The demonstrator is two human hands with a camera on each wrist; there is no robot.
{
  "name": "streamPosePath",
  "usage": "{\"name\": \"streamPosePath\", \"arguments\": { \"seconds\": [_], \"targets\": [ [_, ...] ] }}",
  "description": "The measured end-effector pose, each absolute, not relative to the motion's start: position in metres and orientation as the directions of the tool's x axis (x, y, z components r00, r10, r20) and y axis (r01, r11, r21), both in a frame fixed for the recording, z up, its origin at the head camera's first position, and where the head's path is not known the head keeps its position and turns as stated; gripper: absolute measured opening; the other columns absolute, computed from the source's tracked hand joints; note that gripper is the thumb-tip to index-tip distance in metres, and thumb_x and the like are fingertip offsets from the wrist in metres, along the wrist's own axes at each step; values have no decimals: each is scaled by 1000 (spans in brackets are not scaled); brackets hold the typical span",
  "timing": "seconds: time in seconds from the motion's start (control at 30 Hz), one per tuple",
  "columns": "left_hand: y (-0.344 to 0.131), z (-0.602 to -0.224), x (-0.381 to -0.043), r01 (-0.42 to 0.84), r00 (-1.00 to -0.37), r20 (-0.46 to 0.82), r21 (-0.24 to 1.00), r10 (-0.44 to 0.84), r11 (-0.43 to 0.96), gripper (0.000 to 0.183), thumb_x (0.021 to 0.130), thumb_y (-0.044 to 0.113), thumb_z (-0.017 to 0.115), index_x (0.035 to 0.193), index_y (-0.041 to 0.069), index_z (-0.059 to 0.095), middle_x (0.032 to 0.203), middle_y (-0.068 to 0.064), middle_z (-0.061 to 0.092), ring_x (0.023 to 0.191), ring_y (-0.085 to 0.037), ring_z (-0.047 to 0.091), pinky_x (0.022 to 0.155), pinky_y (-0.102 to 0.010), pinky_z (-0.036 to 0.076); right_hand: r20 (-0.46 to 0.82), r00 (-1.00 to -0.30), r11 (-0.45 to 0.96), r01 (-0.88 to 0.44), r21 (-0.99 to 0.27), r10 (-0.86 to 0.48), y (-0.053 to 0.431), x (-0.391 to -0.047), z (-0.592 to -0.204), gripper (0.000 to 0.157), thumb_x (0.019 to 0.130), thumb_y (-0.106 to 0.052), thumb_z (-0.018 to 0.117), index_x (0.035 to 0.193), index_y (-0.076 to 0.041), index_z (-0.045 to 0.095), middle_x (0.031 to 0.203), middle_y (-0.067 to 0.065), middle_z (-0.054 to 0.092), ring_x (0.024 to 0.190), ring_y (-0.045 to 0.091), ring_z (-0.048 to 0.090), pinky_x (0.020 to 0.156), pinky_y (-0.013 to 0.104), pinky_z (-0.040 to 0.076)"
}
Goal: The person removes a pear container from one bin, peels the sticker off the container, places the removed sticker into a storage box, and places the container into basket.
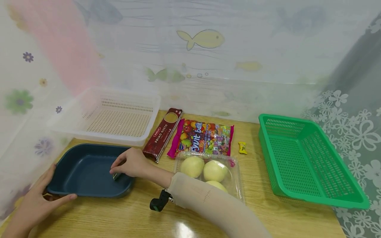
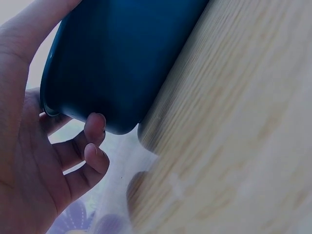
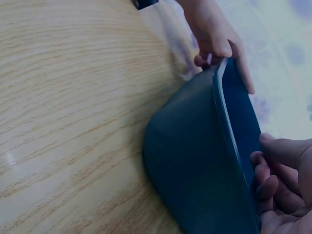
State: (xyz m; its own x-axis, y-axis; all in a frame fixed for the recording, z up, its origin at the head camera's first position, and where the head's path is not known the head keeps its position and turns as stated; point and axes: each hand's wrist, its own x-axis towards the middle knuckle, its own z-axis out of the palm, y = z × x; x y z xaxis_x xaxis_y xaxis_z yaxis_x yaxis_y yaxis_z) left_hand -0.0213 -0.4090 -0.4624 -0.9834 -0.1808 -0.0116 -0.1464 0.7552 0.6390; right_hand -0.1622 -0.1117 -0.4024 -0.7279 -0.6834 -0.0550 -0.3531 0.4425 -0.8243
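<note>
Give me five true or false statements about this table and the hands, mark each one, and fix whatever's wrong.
1. The left hand grips the dark blue, rounded plastic basin. True.
2. The right hand holds nothing. False: it pinches a small greenish item.
3. The long maroon spaghetti packet lies between the white plastic basket and the multicoloured candy bag. True.
4. The small yellow-wrapped candy is inside the green rectangular plastic basket. False: it lies on the wooden table.
5. Round pale-yellow fruits sit in a clear plastic box. True.

"PRIMO GUSTO" and "SPAGHETTI" stand on the dark red packet (image 1: 163,135), "Fyvit baik" on the pink-edged bag (image 1: 201,138).
</note>
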Motion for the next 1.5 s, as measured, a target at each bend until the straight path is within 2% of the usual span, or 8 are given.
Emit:
{"name": "streamPosePath", "arguments": {
  "seconds": [0.57,0.63,0.73,0.9,1.03,1.13,1.23,1.5],
  "targets": [
    [-414,-464,-23,-139,-984,-3,649,-180,748,127,89,32,89,169,29,-10,174,-30,-3,78,15,49,59,-14,44,-57,-637,409,-420,-810,-768,-94,-160,-392,27,97,-25,81,119,-10,79,94,-12,77,80,-12,61,71,9,50],
    [-413,-461,-21,-132,-982,17,651,-188,748,129,88,29,90,169,28,-10,173,-33,2,72,9,50,57,-18,44,-37,-636,402,-439,-804,-770,-88,-161,-392,26,98,-26,79,119,-10,79,93,-12,76,80,-11,62,73,8,50],
    [-413,-455,-18,-126,-977,55,634,-208,763,129,88,26,90,169,26,-10,152,-37,36,63,-5,50,53,-24,39,-25,-651,392,-427,-815,-759,-79,-163,-393,25,99,-24,78,119,-10,79,93,-10,77,79,-11,63,74,9,50],
    [-413,-444,-15,-122,-967,111,586,-228,801,122,91,27,87,171,19,-4,106,-17,44,54,-13,46,51,-27,33,-12,-685,355,-362,-862,-728,-65,-163,-389,24,98,-21,78,119,-9,79,96,-5,79,79,-6,66,75,12,53],
    [-405,-436,-14,-75,-964,168,577,-207,814,117,91,25,87,172,18,3,109,-14,45,54,-11,45,52,-24,32,14,-688,357,-392,-848,-725,-53,-161,-382,24,99,-22,78,121,-11,78,98,-6,78,80,-5,65,75,12,52],
    [-392,-429,-13,-30,-952,233,577,-200,816,117,88,21,90,172,25,9,141,-7,50,56,-9,45,54,-21,32,29,-688,371,-426,-825,-725,-43,-155,-375,26,100,-23,77,123,-12,77,101,-7,77,79,-6,63,74,12,52],
    [-377,-421,-13,32,-929,315,586,-191,810,119,82,12,93,171,32,16,165,18,34,57,-6,45,56,-16,33,49,-682,366,-450,-814,-730,-31,-149,-372,27,100,-22,77,125,-11,76,106,-2,77,79,-6,61,73,13,51],
    [-341,-407,-13,144,-915,383,606,-128,782,126,71,3,98,170,33,25,148,40,34,58,-3,46,58,-15,35,76,-724,355,-423,-833,-686,5,-136,-370,27,99,-23,78,125,-15,76,113,3,77,87,-4,62,64,17,51]
  ]
}}
